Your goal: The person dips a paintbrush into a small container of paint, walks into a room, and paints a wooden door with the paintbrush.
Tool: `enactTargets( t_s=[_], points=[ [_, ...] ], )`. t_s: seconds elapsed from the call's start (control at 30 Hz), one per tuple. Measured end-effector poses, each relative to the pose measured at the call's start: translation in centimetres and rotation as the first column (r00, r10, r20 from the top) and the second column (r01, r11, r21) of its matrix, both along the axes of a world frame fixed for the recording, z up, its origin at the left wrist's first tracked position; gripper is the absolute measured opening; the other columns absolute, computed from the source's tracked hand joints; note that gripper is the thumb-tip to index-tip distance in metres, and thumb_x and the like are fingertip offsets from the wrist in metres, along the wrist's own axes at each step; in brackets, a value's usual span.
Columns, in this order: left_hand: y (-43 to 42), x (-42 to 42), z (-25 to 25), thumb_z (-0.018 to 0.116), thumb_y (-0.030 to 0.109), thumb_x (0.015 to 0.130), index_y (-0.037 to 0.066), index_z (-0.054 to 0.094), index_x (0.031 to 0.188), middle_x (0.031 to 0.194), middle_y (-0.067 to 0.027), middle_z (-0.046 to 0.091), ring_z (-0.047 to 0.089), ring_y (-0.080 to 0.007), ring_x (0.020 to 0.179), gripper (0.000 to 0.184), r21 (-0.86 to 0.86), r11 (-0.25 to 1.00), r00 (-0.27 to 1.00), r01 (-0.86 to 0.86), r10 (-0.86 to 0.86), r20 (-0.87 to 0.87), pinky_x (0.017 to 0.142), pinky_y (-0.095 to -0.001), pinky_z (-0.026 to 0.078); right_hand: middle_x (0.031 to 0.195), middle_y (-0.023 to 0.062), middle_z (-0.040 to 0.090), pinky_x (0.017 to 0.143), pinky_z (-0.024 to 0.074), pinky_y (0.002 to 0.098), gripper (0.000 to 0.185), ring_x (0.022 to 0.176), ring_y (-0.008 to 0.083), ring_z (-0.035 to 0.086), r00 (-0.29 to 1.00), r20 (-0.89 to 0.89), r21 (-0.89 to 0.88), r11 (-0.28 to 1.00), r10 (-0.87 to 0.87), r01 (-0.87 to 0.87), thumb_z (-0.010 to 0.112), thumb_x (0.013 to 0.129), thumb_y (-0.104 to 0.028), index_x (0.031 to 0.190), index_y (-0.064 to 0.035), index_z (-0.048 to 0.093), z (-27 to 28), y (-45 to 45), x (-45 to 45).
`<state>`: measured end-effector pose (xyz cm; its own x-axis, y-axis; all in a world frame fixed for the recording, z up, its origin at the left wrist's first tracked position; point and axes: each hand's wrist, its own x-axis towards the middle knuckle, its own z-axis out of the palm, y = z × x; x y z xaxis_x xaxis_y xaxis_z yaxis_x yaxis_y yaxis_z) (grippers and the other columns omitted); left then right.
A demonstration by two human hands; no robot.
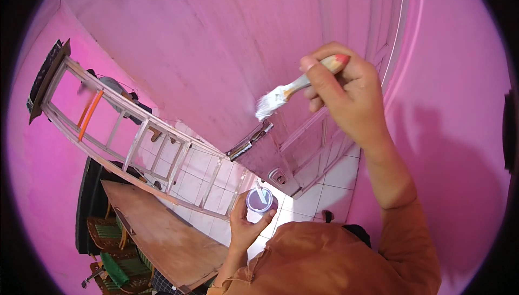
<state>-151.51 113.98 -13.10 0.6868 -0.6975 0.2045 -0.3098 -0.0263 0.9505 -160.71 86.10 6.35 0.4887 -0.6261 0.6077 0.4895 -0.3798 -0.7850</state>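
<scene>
My right hand (346,87) is raised in front of the pink door, fingers closed round the handle of a paintbrush (297,85). White paint coats its bristles, which point down and left close to the door (216,41); I cannot tell whether they touch it. The handle's end is red. Lower down, my left hand (250,225) wraps round a small cup (260,200) of whitish paint, with a pale stick (259,189) leaning inside. A metal lock plate (251,141) sits on the door edge just above the cup.
A ladder (162,160) stands at the left. Behind it is another person (116,92). A brown wooden board (162,230) leans near chairs with green cushions (121,265) at lower left. White tiles (327,200) cover the floor; a pink wall (459,79) rises at the right.
</scene>
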Motion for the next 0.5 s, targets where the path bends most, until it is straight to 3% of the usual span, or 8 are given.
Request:
enactTargets(
  t_s=[0.17, 0.27, 0.37, 0.5],
  points=[
    [0.4, -0.2, -0.4, 0.092, 0.015, 0.081, -0.006, 0.064, 0.129, 0.123, -0.0120, 0.066, 0.066, -0.0205, 0.116, 0.060, -0.003, 1.000, 1.000, -0.007, 0.007, -0.013, 0.103, -0.0343, 0.051, 0.070, 0.0013, 0.067, 0.053, 0.0493, 0.0233, 0.021, 0.059, 0.0061, 0.063, 0.981, -0.196, -0.034, 0.999, -0.013, 0.006, 0.071, 0.103, -0.017, 0.092, 0.0001, 0.068, -1.0, -0.5, 0.3],
    [0.5, -0.4, -0.3, 0.092, 0.016, 0.081, -0.006, 0.065, 0.129, 0.123, -0.0121, 0.066, 0.066, -0.0206, 0.116, 0.059, -0.005, 1.000, 1.000, -0.003, 0.003, -0.007, 0.103, -0.0345, 0.051, 0.070, 0.0003, 0.066, 0.053, 0.0491, 0.0235, 0.021, 0.058, 0.0059, 0.062, 0.997, -0.073, -0.007, 1.000, 0.000, -0.001, 0.071, 0.103, -0.017, 0.092, 0.0000, 0.068, -0.9, -0.2, 1.1],
    [0.7, -0.4, -0.1, 0.092, 0.016, 0.081, -0.006, 0.065, 0.128, 0.123, -0.0121, 0.066, 0.066, -0.0206, 0.116, 0.059, -0.006, 1.000, 1.000, -0.005, 0.004, -0.002, 0.103, -0.0345, 0.051, 0.069, 0.0008, 0.066, 0.054, 0.0490, 0.0244, 0.020, 0.058, 0.0064, 0.062, 0.996, -0.057, 0.010, 0.997, -0.071, 0.072, 0.071, 0.103, -0.017, 0.091, -0.0005, 0.069, 0.4, 0.0, -0.1],
    [0.8, -0.3, -0.4, 0.093, 0.016, 0.081, -0.005, 0.065, 0.128, 0.123, -0.0121, 0.066, 0.065, -0.0205, 0.116, 0.059, -0.003, 1.000, 1.000, -0.007, 0.007, -0.011, 0.103, -0.0344, 0.051, 0.070, 0.0016, 0.066, 0.054, 0.0496, 0.0242, 0.020, 0.058, 0.0069, 0.063, 0.986, -0.164, -0.017, 0.999, -0.030, 0.027, 0.070, 0.103, -0.018, 0.092, -0.0005, 0.069, -0.8, -0.1, 0.0]
  ],
)
